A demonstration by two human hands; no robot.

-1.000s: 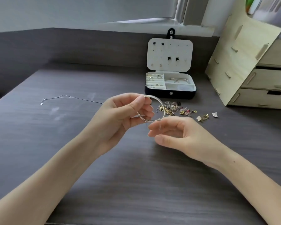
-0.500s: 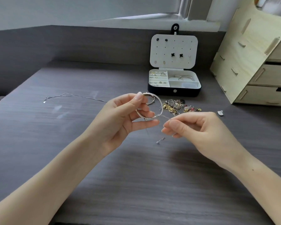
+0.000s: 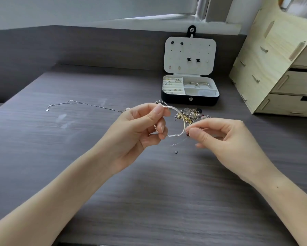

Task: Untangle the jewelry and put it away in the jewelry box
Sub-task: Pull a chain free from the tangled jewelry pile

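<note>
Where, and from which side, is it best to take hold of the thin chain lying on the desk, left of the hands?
Probably at its far left end, where the thin chain carries a small clasp: pinch that from above. The chain lies flat on the desk, so the clasp is its only thicker part.

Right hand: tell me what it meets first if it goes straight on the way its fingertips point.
The silver bangle, almost at once. The right hand, pinching a thin chain, points left at the bangle's edge, which the left hand holds. Depth looks matched, but one view cannot confirm it.
</note>
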